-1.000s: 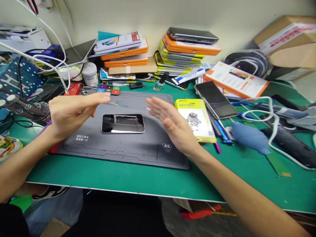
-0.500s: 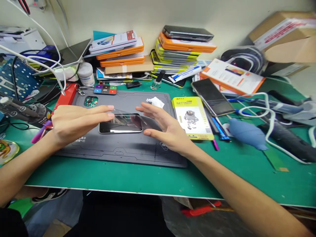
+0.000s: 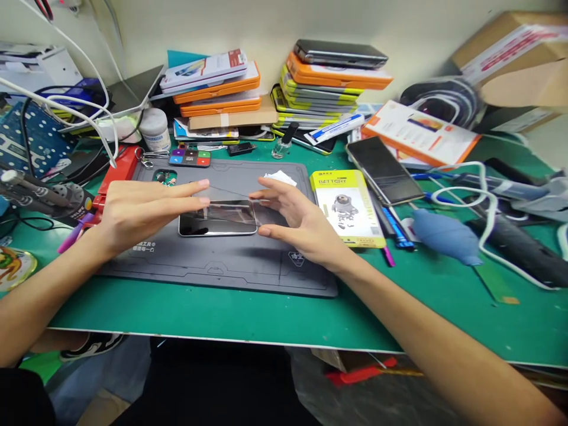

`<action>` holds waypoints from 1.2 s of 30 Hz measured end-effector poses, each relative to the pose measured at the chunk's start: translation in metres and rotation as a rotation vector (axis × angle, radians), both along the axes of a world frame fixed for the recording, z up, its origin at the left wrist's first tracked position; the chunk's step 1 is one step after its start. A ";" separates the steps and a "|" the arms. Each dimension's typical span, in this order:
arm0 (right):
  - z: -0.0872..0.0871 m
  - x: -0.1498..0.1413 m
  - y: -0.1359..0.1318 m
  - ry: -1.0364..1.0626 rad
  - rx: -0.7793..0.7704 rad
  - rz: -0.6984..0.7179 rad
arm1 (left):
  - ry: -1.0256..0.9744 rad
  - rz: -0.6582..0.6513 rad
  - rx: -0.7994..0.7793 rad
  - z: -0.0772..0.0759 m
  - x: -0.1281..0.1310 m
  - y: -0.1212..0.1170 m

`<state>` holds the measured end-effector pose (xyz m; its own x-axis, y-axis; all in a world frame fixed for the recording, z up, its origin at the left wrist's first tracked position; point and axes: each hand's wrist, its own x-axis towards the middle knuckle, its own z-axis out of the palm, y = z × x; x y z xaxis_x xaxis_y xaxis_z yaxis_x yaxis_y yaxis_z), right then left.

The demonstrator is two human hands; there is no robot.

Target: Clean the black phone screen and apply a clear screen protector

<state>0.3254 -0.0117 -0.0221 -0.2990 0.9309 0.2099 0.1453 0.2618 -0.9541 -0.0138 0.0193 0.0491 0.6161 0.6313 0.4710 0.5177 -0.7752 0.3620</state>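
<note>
A clear, thin screen protector (image 3: 231, 199) hangs tilted between my two hands, just above a smartphone (image 3: 216, 227). The phone lies face up on a dark grey work mat (image 3: 213, 254), its black screen reflecting light. At the sheet's left end, the straight fingers of my left hand (image 3: 146, 208) hold its edge; the thumb is hidden underneath. My right hand (image 3: 295, 219) grips the opposite end between thumb and fingertips, with the other fingers curved. The see-through sheet's outline is faint, and a small gap appears to separate it from the phone.
Behind the mat stand stacks of orange and yellow boxes (image 3: 319, 94), a white jar (image 3: 154, 129) and a small glass bottle (image 3: 284, 142). White tissue (image 3: 280, 177) lies on the mat. To the right are a yellow battery package (image 3: 348, 207), another phone (image 3: 384, 171) and a blue air blower (image 3: 446, 236).
My right hand's thumb and fingers have closed in on the right end of the screen protector. The left hand has barely moved, and the view has shifted slightly.
</note>
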 end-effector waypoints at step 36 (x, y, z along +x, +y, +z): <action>-0.002 -0.012 0.001 -0.411 0.162 -0.030 | 0.306 -0.074 -0.669 -0.015 -0.026 0.053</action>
<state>0.3133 -0.0106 -0.0238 -0.3612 0.9053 0.2233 0.5140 0.3932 -0.7624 -0.0395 0.0724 0.0339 0.7105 0.6748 -0.1998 0.6261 -0.4765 0.6172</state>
